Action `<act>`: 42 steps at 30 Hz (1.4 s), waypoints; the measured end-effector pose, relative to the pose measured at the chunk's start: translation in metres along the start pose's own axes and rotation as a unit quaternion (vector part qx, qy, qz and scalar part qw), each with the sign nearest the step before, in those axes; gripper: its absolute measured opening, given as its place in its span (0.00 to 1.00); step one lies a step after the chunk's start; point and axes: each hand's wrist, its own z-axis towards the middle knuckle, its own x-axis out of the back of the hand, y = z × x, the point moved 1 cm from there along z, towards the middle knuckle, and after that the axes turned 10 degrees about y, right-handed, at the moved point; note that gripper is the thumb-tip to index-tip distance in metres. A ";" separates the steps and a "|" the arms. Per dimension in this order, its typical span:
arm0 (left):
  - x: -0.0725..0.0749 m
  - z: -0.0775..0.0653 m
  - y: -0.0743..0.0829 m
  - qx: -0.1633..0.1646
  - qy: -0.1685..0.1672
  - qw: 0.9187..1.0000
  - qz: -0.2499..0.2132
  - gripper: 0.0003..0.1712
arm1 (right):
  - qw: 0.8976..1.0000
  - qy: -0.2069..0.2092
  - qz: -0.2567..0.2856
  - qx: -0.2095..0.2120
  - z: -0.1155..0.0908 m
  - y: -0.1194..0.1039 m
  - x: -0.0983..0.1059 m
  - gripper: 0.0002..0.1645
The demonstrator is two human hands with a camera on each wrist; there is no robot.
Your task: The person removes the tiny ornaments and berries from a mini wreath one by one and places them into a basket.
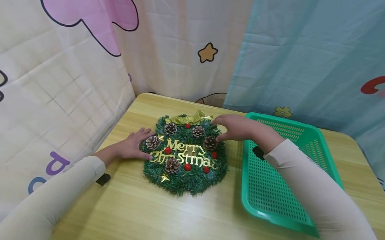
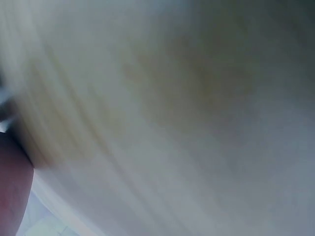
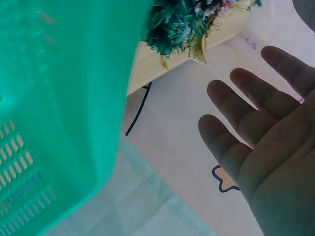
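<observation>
A Christmas wreath (image 1: 186,155) lies flat on the wooden tabletop (image 1: 188,213), just beside a green plastic basket (image 1: 273,195), seemingly steadied from both sides. The left hand (image 1: 131,145) is laid flat against the wreath's left edge, fingers straight and relaxed. The right hand (image 1: 235,127) is stretched over the basket's corner to the wreath's upper right rim, fingers extended and spread, nothing being gripped

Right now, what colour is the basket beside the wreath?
Green basket, clearest in the head view.
</observation>
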 end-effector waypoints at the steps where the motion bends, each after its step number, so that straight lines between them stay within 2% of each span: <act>1: 0.000 0.000 0.000 0.000 0.000 1.000 -0.001 0.61 | 1.000 -0.003 0.005 -0.002 0.003 0.000 0.000 0.39; 8: 0.000 -0.001 0.001 0.002 0.005 1.000 -0.006 0.61 | 0.997 -0.045 0.044 -0.035 0.017 0.002 -0.001 0.39; 13: 0.000 -0.003 0.001 0.002 0.005 1.000 -0.007 0.61 | 0.994 -0.055 0.077 -0.053 0.022 0.007 -0.005 0.39; 21: 0.000 -0.005 0.001 0.004 0.006 1.000 -0.013 0.61 | 0.989 -0.050 0.126 -0.053 0.028 0.007 -0.007 0.40; 27: 0.000 -0.006 0.000 0.003 0.005 1.000 -0.009 0.61 | 0.982 -0.068 0.169 -0.042 0.031 0.006 -0.008 0.40; 36: -0.001 -0.008 0.000 0.005 0.004 1.000 -0.009 0.61 | 0.984 -0.100 0.142 -0.030 0.036 0.009 -0.015 0.37; 42: 0.000 -0.010 0.003 0.010 0.002 1.000 -0.006 0.61 | 0.982 -0.135 0.131 -0.023 0.040 0.011 -0.024 0.31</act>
